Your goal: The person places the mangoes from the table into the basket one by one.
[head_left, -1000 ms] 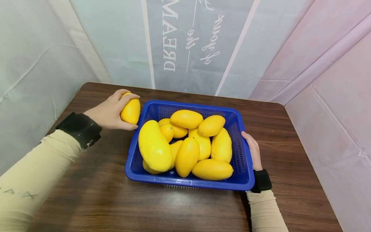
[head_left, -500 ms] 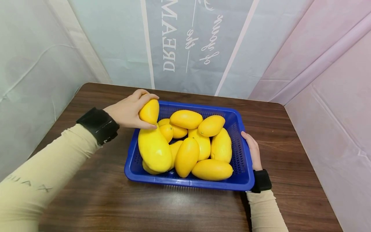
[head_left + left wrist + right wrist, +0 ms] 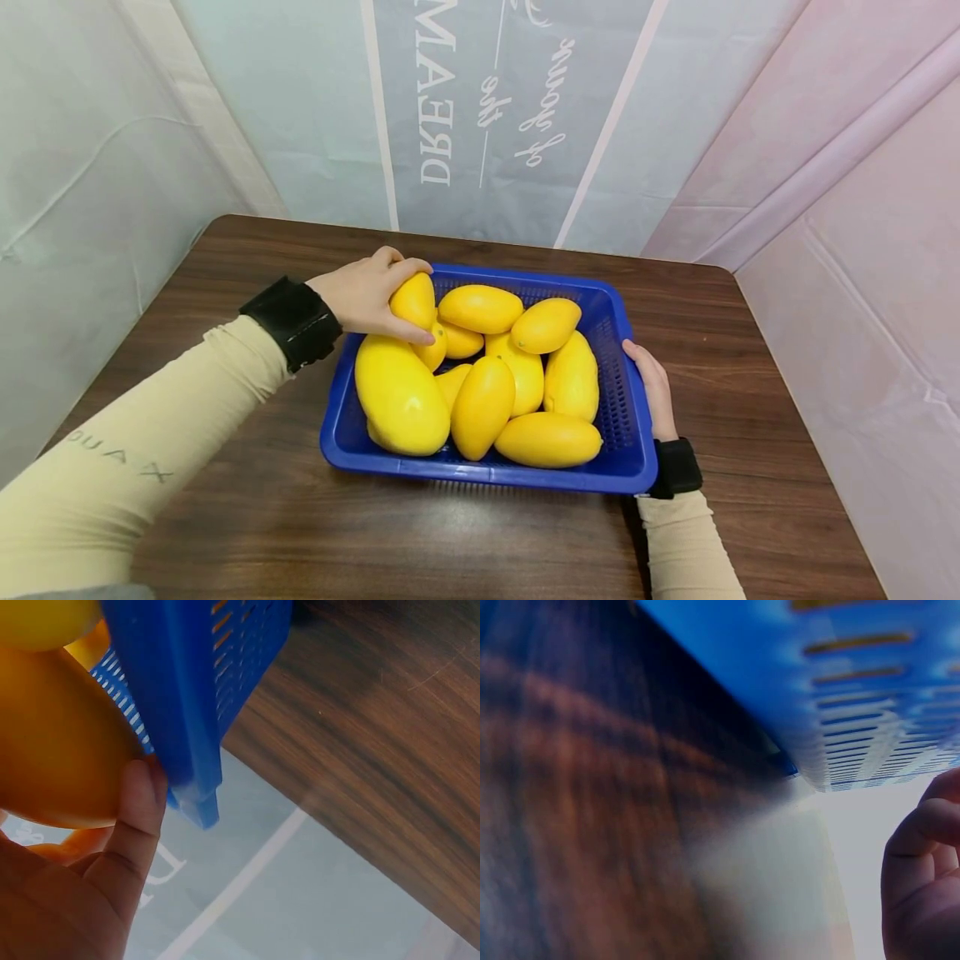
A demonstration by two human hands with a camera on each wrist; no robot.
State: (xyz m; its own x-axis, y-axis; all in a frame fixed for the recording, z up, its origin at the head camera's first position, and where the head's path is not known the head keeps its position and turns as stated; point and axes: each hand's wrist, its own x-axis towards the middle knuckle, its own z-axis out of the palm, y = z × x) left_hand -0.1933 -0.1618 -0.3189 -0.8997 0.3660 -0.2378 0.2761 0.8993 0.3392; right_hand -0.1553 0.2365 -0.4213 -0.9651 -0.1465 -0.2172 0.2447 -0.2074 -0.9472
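Observation:
A blue plastic basket [image 3: 480, 475] with slotted walls holds several yellow mangoes. Over its far left corner, my left hand [image 3: 367, 292] grips a mango [image 3: 414, 300] between thumb and fingers. In the left wrist view this mango [image 3: 60, 742] sits just inside the basket's rim [image 3: 169, 690], with a finger [image 3: 131, 825] along its side. The largest, brightest mango [image 3: 405, 400] lies just below that hand, at the basket's left side. My right hand [image 3: 654, 392] holds the right rim; in the right wrist view its curled fingers [image 3: 915, 855] show beside the slotted wall [image 3: 855, 735].
The basket stands on a dark brown wooden table [image 3: 375, 542]. Behind the table hangs a pale blue-grey cloth [image 3: 495, 200] with mirrored white lettering. Pale fabric walls [image 3: 862, 333] close in both sides.
My left hand has carried its mango from left of the basket rightward, over the rim and into the far left corner. The largest mango has shifted slightly toward me. My right hand stays put.

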